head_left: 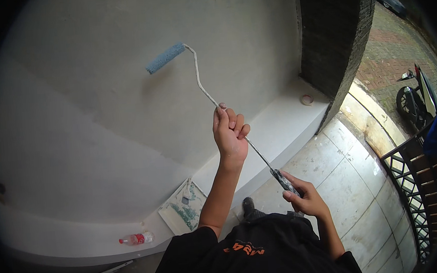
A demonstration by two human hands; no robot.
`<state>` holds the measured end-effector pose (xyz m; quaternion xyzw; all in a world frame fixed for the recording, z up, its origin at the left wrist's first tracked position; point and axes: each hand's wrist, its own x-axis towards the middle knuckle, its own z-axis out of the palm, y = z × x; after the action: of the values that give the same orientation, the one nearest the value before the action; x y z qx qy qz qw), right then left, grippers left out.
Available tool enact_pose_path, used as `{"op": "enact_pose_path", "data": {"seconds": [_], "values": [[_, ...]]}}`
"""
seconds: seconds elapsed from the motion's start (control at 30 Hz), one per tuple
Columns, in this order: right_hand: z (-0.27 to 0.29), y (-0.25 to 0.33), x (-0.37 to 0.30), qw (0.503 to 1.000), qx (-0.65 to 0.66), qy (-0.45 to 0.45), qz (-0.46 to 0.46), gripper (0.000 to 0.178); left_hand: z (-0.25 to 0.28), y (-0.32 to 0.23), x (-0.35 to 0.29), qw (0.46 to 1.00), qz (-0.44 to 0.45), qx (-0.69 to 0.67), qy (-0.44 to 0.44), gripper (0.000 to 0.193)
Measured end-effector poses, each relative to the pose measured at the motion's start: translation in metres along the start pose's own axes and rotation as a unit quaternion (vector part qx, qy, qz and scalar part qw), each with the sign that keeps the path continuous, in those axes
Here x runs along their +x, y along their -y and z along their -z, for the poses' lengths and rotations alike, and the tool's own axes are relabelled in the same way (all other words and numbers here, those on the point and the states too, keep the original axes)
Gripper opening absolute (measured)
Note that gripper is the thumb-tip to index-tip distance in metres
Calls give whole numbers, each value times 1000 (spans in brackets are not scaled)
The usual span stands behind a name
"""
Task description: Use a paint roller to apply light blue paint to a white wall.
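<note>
A paint roller with a fuzzy blue sleeve and a thin, bent white rod reaches up in front of the pale wall. A soft shadow falls on the wall below the sleeve; whether the two touch I cannot tell. Midway along the rod, my left hand is closed around it, fingers curled. My right hand grips the dark, paint-smeared handle at the lower end, near my body. Left of my left forearm, a paint tray rests on the ledge with a paintbrush in it.
A clear plastic bottle lies on the white ledge, and a tape roll sits at its far right end. A dark pillar bounds the wall. At right are a tiled floor, a metal-framed bench and a motorcycle.
</note>
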<state>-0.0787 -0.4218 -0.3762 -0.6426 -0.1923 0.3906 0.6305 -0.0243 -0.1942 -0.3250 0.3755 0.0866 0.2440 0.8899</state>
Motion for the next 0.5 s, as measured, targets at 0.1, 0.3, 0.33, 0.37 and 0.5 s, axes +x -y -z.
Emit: {"op": "enact_pose_path", "data": {"seconds": [0.1,0.3,0.33,0.37,0.5], "values": [[6,-3,28,998,60,-21,15,38,-14,-11,29,999,-27,26,7,21],[18,-69,69,998,-28,-39,-47,51,33,41,58,989,-22,71,-131,28],[17,-88,68,996,-26,-52,-67,50,45,55,53,985,-2,81,-153,29],[20,-98,62,996,-29,-52,-67,50,57,73,49,982,19,82,-170,30],[8,-124,42,984,-29,-59,-163,53,139,126,31,973,94,53,-206,29]]}}
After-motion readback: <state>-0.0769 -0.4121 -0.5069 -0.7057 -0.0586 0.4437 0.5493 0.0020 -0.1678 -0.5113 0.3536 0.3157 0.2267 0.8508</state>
